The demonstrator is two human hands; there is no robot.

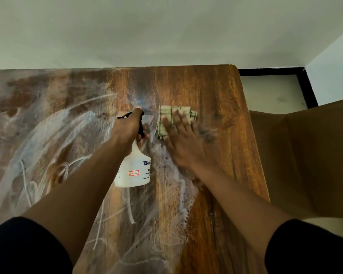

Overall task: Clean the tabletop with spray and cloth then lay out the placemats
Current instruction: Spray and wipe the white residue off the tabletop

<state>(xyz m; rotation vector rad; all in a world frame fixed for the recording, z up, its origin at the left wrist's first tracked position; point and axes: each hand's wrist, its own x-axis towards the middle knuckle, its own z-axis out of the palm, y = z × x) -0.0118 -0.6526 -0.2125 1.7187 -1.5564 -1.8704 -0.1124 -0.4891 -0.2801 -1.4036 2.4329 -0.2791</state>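
Head view: wooden worktop (216, 91), smeared white at left.
Left hand (130, 125): clamped round the spray bottle (134, 167) neck, centre frame; light, rigid plastic.
Right hand (178, 133): fingers flat, pressing the cloth (167, 120), soft and limp, just right of the bottle.

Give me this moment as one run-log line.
phase: wiping | left hand: grips spray bottle | right hand: flat on cloth | table: white streaks on left, placemats not in view
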